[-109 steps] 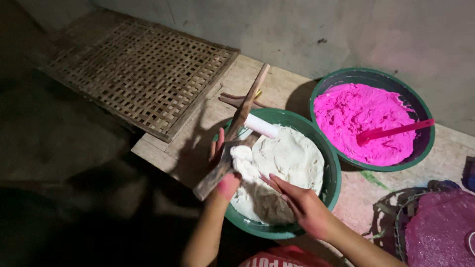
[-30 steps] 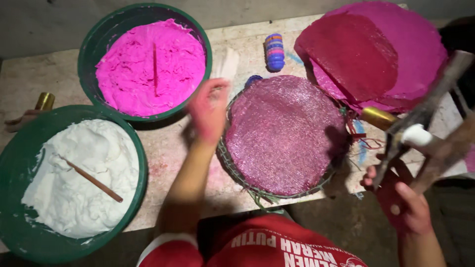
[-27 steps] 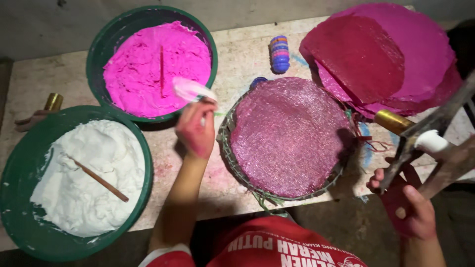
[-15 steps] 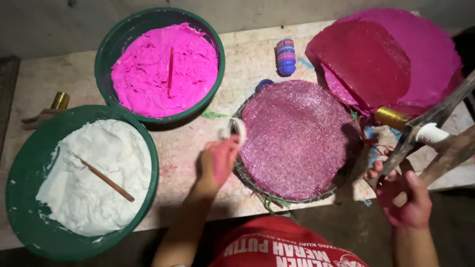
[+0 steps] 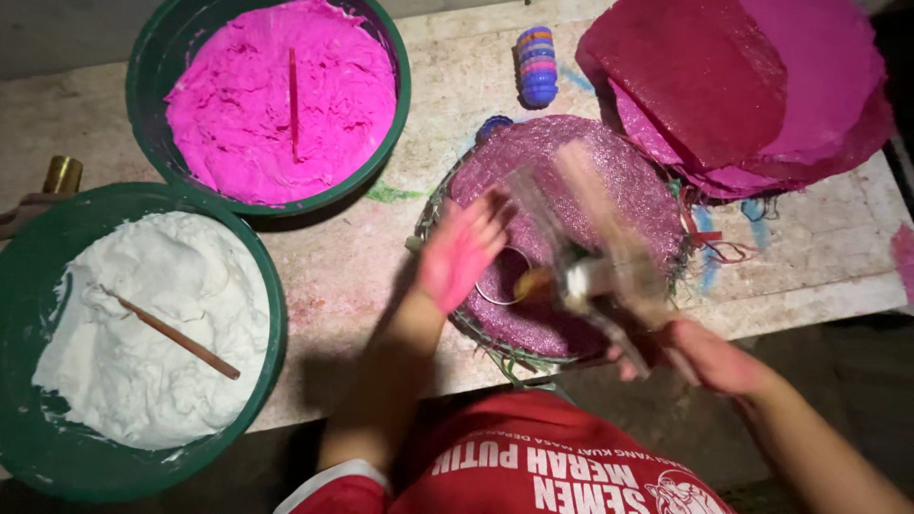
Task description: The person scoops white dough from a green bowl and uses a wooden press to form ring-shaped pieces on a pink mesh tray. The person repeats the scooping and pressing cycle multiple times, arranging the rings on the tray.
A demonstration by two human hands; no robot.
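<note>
Right hand (image 5: 709, 357) grips blurred wooden tool (image 5: 600, 252) over the glittery purple mat (image 5: 609, 171) at worktop (image 5: 362, 257) centre; left hand (image 5: 462, 249) hovers beside it, fingers (image 5: 490, 214) spread open.

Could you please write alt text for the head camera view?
The right hand holds a blurred wooden tool over a round pink mesh tray, the left hand open above it. Alongside are green basins of white paste and pink paste.
</note>
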